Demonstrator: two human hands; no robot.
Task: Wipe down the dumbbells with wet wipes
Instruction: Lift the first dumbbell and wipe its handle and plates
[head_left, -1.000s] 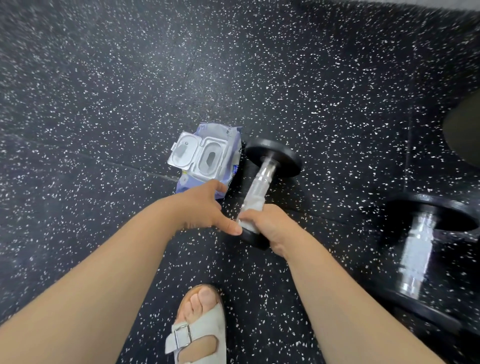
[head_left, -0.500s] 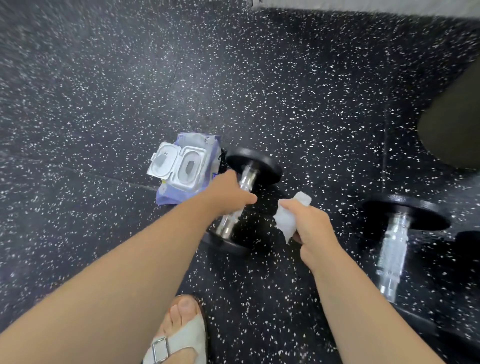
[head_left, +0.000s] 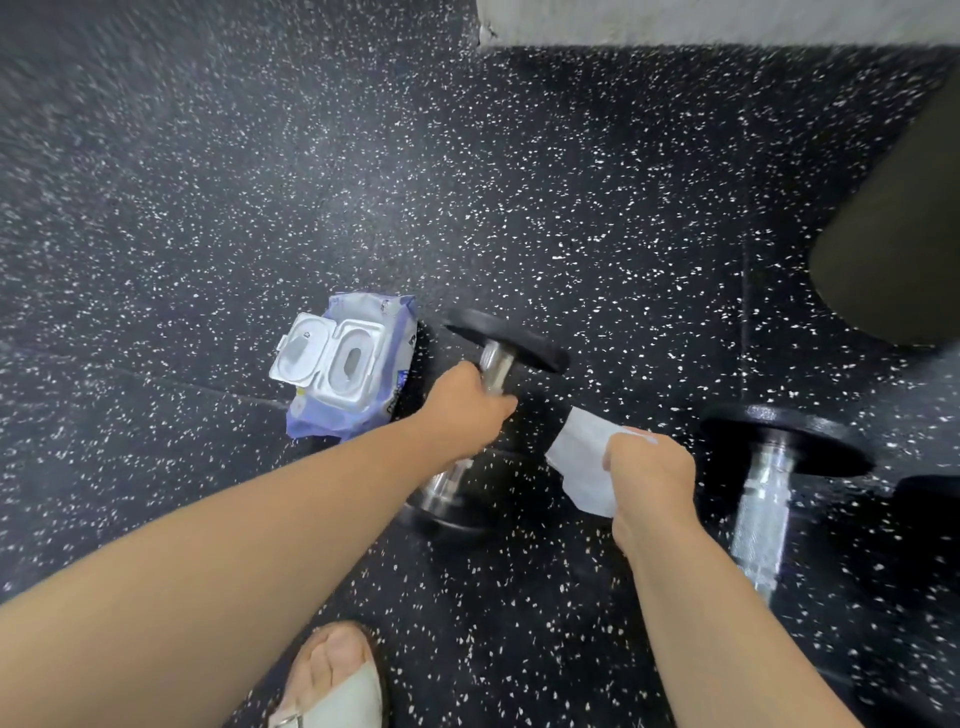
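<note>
Wipe held between two dumbbells, one of them gripped by its bar.

The left hand (head_left: 462, 410) has its fingers curled round the handle of the dumbbell (head_left: 496, 364), whose long axis runs away from the person, leaning slightly right. Just to its right, apart from the metal, the right hand (head_left: 652, 480) pinches a wet wipe (head_left: 582, 462) that hangs loose. The second dumbbell (head_left: 763, 509) lies further right, roughly parallel. The open wipes pack (head_left: 348, 369) sits left on the speckled rubber floor (head_left: 208, 208), with a pale wall (head_left: 701, 21) beyond.
</note>
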